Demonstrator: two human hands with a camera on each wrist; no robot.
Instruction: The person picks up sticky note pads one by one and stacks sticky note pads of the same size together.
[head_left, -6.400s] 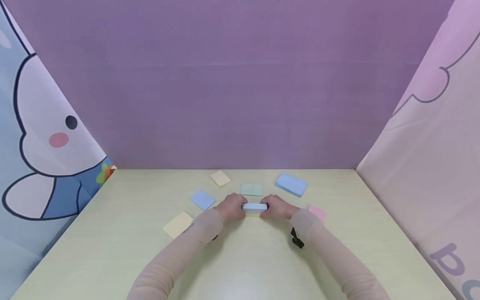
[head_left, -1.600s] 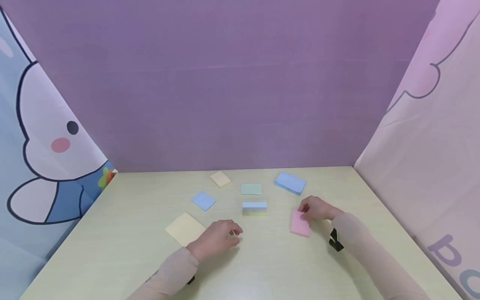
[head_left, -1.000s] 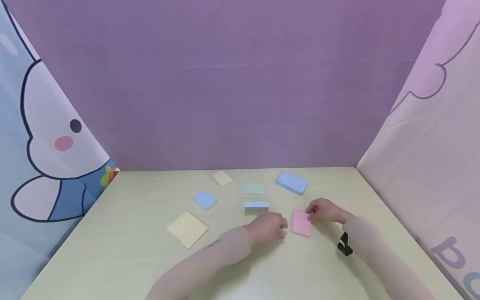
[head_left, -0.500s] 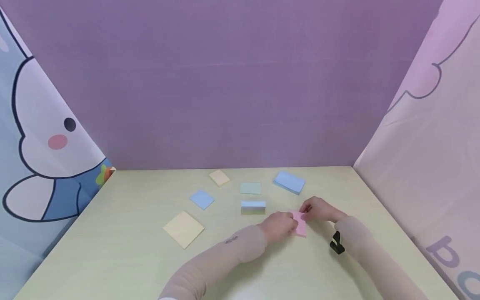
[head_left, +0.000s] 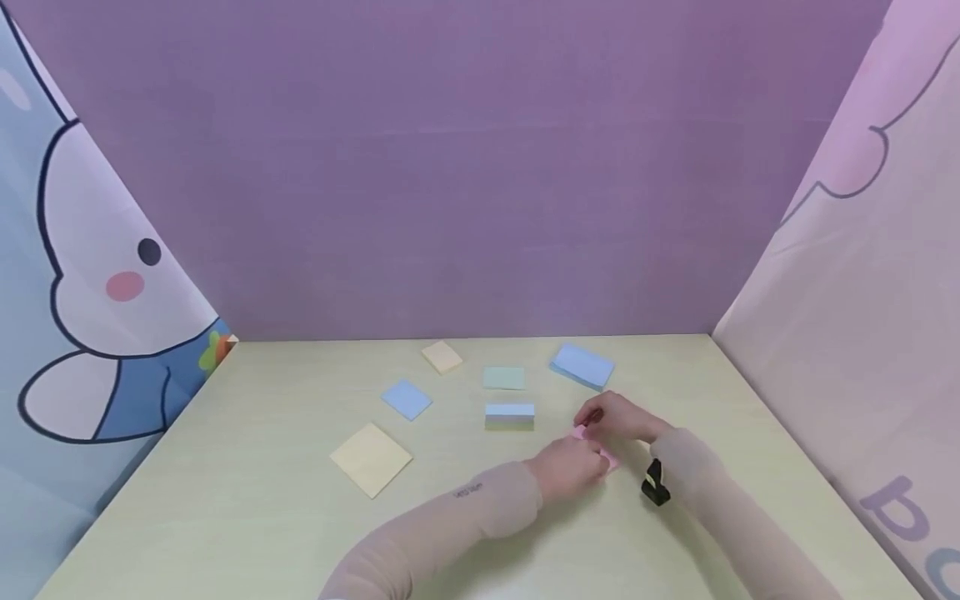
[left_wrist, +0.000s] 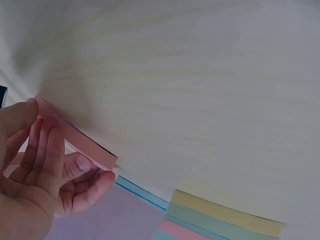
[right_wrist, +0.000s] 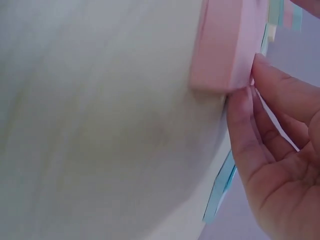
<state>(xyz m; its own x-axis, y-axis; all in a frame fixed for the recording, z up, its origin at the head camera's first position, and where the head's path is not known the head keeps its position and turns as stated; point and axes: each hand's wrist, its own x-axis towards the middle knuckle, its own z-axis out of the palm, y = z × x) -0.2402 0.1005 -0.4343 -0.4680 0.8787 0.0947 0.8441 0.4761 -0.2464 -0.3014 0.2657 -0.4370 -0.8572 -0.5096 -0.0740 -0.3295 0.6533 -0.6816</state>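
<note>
A pink sticky note pad [head_left: 611, 461] lies turned at an angle on the table, right of centre, mostly covered by my hands in the head view. My left hand [head_left: 567, 469] grips its near end, with fingers along the side in the left wrist view. At the far end, my right hand [head_left: 618, 417] pinches the pad [right_wrist: 217, 50] between thumb and fingers. Just left of the hands, a neat stack of coloured sticky note pads [head_left: 509, 417] stands with a pale blue one on top.
Behind the stack lies a green pad [head_left: 504, 378], with a thick blue pad [head_left: 582, 367] to its right. A small cream pad [head_left: 442, 357], a blue square pad [head_left: 407, 400] and a large yellow pad [head_left: 371, 459] lie on the left. A purple backdrop [head_left: 472, 167] borders the table.
Both hands have left the stack. The left hand has crossed rightward to the pink pad, where the right hand was. Between them the pad has turned and shifted slightly left.
</note>
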